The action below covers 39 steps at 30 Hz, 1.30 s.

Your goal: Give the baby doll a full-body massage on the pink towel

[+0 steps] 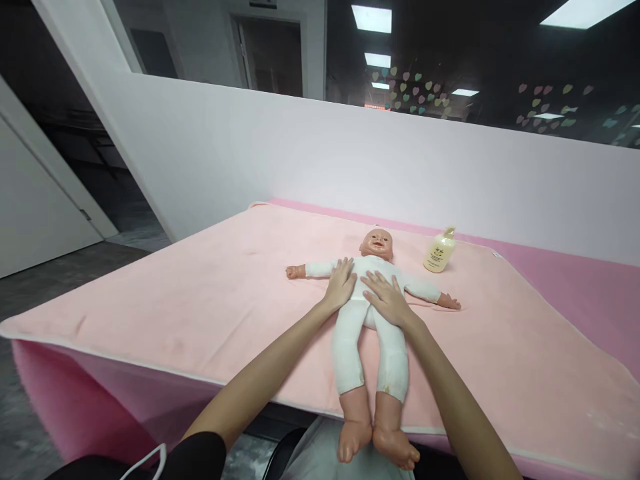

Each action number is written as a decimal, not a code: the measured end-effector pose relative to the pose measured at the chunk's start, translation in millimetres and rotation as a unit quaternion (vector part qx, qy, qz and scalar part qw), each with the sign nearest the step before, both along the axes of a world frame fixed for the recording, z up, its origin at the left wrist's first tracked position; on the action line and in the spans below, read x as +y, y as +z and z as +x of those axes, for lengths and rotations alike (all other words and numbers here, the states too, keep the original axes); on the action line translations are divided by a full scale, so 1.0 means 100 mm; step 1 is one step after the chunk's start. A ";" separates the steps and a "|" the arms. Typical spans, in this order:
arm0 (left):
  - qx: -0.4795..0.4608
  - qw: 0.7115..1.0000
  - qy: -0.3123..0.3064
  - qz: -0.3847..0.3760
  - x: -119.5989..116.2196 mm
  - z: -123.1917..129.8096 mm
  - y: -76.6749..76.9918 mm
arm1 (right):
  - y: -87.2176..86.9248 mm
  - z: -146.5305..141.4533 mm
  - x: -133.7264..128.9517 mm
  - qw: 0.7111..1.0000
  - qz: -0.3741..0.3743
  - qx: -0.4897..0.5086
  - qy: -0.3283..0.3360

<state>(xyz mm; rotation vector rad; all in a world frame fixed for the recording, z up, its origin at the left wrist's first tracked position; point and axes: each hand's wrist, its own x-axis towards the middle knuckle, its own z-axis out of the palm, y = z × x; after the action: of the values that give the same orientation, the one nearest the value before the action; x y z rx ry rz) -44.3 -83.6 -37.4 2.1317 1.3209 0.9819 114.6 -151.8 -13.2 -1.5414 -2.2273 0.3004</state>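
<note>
Since both my hands were lying flat on it, I got a decent feel for this baby doll (357, 310). It was on its back on the pink blanket (200, 287) over the counter (575, 287), feet (355, 427) poking past the near edge. The fingers of my left hand (341, 287) and right hand (389, 300) were straight and slightly spread against its torso, not wrapped around anything. My guess: pretty light, with some give in the white body, which looked like fabric. The shiny head (377, 245) and feet seemed like stiffer plastic, probably slick if oily, so I'd have gone under the armpits with a palm behind the neck, rather than tugging a limb. Pump bottle (439, 255) stood near its outstretched arm.
</note>
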 end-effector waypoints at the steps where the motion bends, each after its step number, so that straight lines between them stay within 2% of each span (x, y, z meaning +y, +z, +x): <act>1: -0.015 0.999 -0.030 0.021 -0.07 0.01 0.06 | -0.03 0.05 0.04 0.999 -0.006 0.001 -0.043; 3: -0.010 0.988 -0.144 0.051 -0.21 0.03 0.20 | -0.12 0.16 0.13 0.992 -0.006 0.022 -0.124; 6: 0.069 0.940 -0.331 0.043 -0.37 0.06 0.35 | -0.27 0.29 0.25 0.975 0.004 0.093 -0.204; 8: 0.114 0.919 -0.376 0.026 -0.39 0.07 0.38 | -0.36 0.33 0.32 0.961 0.009 0.158 -0.226; 11: 0.153 0.931 -0.332 0.006 -0.30 0.04 0.35 | -0.42 0.34 0.38 0.921 0.008 0.289 -0.263; 13: 0.171 0.950 -0.261 -0.007 -0.20 0.02 0.30 | -0.38 0.30 0.35 0.880 0.030 0.371 -0.294; 14: 0.175 0.960 -0.218 -0.014 -0.15 0.01 0.27 | -0.35 0.28 0.32 0.870 0.059 0.387 -0.299; 15: 0.172 0.970 -0.173 -0.022 -0.11 -0.01 0.24 | -0.30 0.25 0.27 0.873 0.099 0.381 -0.287; 16: 0.164 0.977 -0.132 -0.031 -0.07 -0.01 0.20 | -0.25 0.21 0.21 0.891 0.141 0.351 -0.253; 18: 0.140 0.987 -0.069 -0.047 -0.01 -0.02 0.12 | -0.14 0.13 0.10 0.945 0.184 0.239 -0.122; 20: 0.109 0.992 -0.039 -0.051 0.02 -0.02 0.05 | -0.06 0.07 0.03 0.981 0.148 0.123 0.009; 21: 0.091 0.994 -0.030 -0.049 0.04 -0.01 0.02 | -0.04 0.06 0.01 0.989 0.114 0.080 0.047; 22: 0.071 0.996 -0.023 -0.044 0.04 0.00 0.00 | -0.03 0.06 0.00 0.994 0.081 0.050 0.061; 24: 0.030 0.999 -0.011 -0.028 0.04 0.02 -0.03 | -0.04 0.09 0.03 0.998 0.037 0.022 0.040; 26: 0.002 1.000 -0.015 -0.006 0.02 0.03 -0.02 | -0.08 0.14 0.07 1.000 0.016 0.017 -0.003; 28: 0.005 0.998 -0.060 0.029 -0.05 0.03 0.04 | -0.13 0.21 0.13 0.998 0.008 0.030 -0.060; 31: 0.064 0.975 -0.200 0.074 -0.22 0.03 0.20 | -0.24 0.29 0.21 0.984 0.012 0.090 -0.155; 33: 0.105 0.948 -0.292 0.071 -0.34 0.04 0.31 | -0.32 0.31 0.26 0.969 0.029 0.143 -0.199; 35: 0.131 0.926 -0.350 0.049 -0.42 0.05 0.38 | -0.38 0.30 0.29 0.956 0.051 0.188 -0.221; 37: 0.145 0.919 -0.365 0.032 -0.42 0.05 0.40 | -0.40 0.27 0.30 0.943 0.056 0.222 -0.242; 39: 0.158 0.928 -0.337 0.020 -0.34 0.03 0.36 | -0.36 0.24 0.26 0.927 0.057 0.244 -0.278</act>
<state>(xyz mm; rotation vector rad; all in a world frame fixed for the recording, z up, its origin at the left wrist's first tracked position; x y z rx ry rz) -41.6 -118.1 -1.1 2.5742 0.5815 0.3906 138.6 -125.5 -49.0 -1.7258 -1.3436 0.3273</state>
